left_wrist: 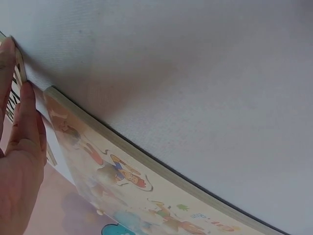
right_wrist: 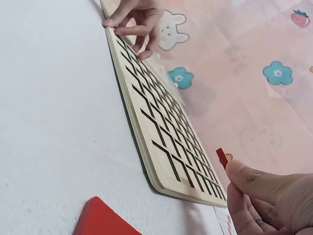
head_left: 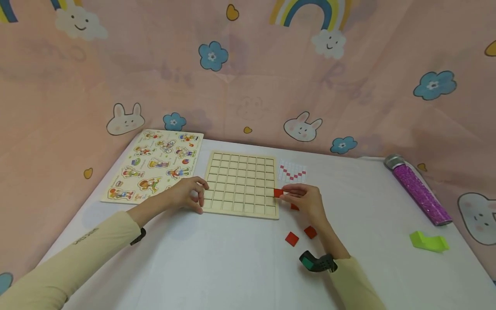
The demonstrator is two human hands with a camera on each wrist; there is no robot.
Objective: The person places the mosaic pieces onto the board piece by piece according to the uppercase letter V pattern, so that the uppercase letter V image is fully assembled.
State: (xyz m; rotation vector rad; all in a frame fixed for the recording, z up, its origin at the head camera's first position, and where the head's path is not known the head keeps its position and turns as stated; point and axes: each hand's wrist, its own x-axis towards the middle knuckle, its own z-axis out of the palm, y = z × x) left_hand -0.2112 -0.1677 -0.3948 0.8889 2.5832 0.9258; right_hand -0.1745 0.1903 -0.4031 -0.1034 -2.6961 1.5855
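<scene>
A light wooden grid board [head_left: 242, 183] lies on the white table, divided into rows of square cells. My left hand [head_left: 187, 193] rests at its left edge, fingertips touching the rim. Between thumb and fingers, my right hand [head_left: 306, 200] pinches a red square tile [head_left: 278, 193] over the board's right edge. In the right wrist view that tile [right_wrist: 222, 157] appears edge-on, raised above the board. More red tiles lie on the table: one [head_left: 295, 207] partly hidden under the right hand, and two others [head_left: 292, 239] nearer the front.
A printed pattern card [head_left: 292, 171] with a red V of squares lies right of the board. At left is a picture puzzle board [head_left: 155, 165]. A purple glitter microphone [head_left: 420, 189] and a lime-green block [head_left: 429, 242] are at right. A patterned pink cloth [head_left: 248, 86] hangs behind.
</scene>
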